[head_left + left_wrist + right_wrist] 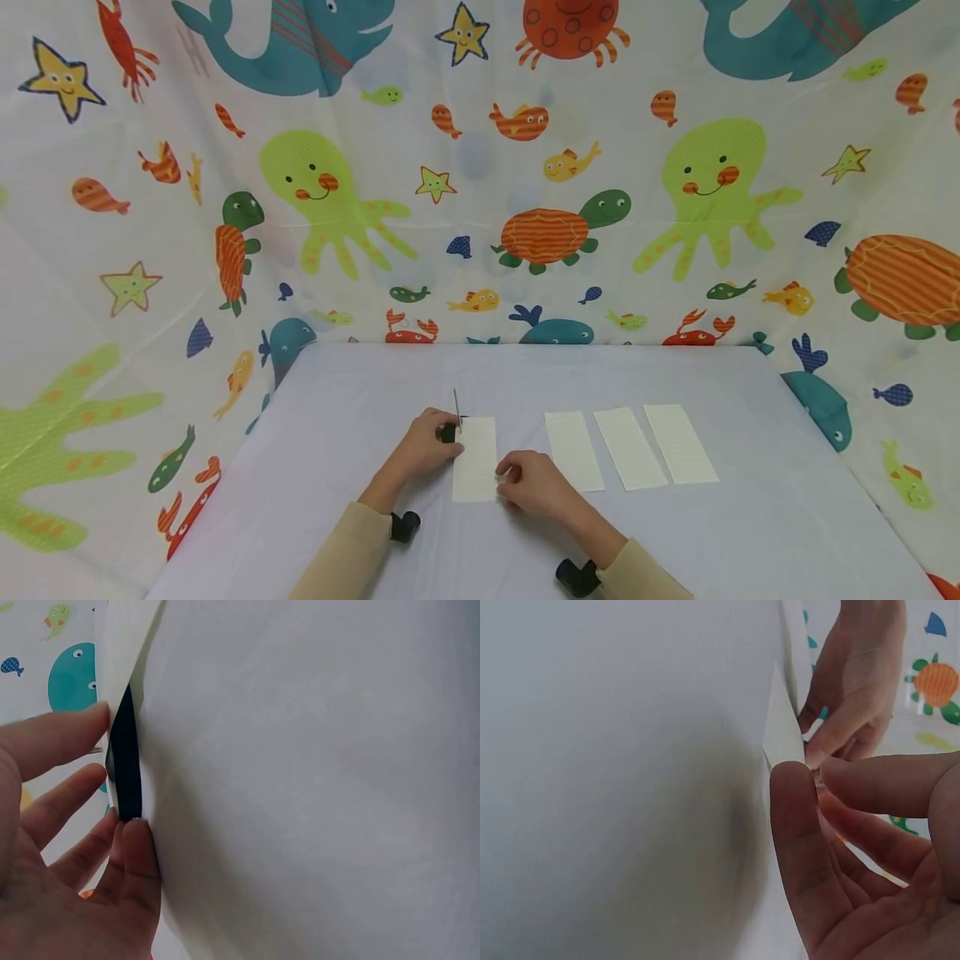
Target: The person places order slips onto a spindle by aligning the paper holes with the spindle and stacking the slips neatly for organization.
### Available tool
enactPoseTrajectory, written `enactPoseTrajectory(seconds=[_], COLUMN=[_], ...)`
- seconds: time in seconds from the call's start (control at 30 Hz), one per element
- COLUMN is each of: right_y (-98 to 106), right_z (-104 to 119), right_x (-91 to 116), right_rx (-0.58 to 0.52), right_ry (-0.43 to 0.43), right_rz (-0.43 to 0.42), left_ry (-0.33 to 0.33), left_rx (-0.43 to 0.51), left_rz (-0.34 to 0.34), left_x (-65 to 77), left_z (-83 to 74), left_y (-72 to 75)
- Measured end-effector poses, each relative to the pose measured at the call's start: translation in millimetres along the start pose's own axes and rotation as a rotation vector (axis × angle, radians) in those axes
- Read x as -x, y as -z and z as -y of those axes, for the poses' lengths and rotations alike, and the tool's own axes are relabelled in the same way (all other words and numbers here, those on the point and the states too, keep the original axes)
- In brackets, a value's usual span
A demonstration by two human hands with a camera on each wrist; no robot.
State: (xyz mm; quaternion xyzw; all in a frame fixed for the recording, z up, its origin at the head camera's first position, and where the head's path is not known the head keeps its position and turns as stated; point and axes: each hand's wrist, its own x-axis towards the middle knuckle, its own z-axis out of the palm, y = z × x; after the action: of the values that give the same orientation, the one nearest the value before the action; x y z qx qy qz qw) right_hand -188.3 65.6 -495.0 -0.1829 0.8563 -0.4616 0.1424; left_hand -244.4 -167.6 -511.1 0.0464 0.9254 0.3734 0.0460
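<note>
A pale, faintly lined paper sheet (475, 471) lies in front of me between both hands. At its left edge, my left hand (426, 446) touches it with the thumb. Near those fingers is a black flat thing (126, 761), partly under the lifted paper edge. A thin dark blade-like piece (456, 404) sticks out past the sheet's far left corner, so the object looks like scissors, mostly hidden by hand and paper. On the right, my right hand (536, 483) pinches the sheet's edge between thumb and forefinger; the right wrist view shows that paper (784, 727) tilted up off the table.
Three similar paper strips, a left one (574, 452), a middle one (630, 448) and a right one (680, 444), lie side by side to the right. They rest on a white-covered table (780, 533). A sea-animal curtain (465, 183) hangs behind and at both sides.
</note>
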Motion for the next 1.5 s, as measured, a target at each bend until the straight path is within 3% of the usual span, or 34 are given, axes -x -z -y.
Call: enactPoseTrajectory(seconds=[0.47,0.7,1.1,1.33,1.5], right_y=[52,71,91,98,101], right_z=[-15,-17,-27,-44,-55], right_x=[19,23,28,25,21], right_rx=[0.18,0.288,0.454,0.561,0.597], right_ry=[0.109,0.102,0.125,0.102,0.094], right_rz=[0.016,0.029,-0.034,-0.099,-0.089], left_ry=[0.004,-0.003,0.021,0.015,0.021], left_rx=[-0.004,-0.003,0.008,-0.006,-0.01], left_rz=[-0.001,-0.001,0.003,0.001,0.004], left_x=[-0.2,-2.3,-3.1,-2.7,-1.7], left_z=[0.1,2.7,2.8,3.2,2.7], left_y=[2.4,0.6,0.1,-1.4,-1.4])
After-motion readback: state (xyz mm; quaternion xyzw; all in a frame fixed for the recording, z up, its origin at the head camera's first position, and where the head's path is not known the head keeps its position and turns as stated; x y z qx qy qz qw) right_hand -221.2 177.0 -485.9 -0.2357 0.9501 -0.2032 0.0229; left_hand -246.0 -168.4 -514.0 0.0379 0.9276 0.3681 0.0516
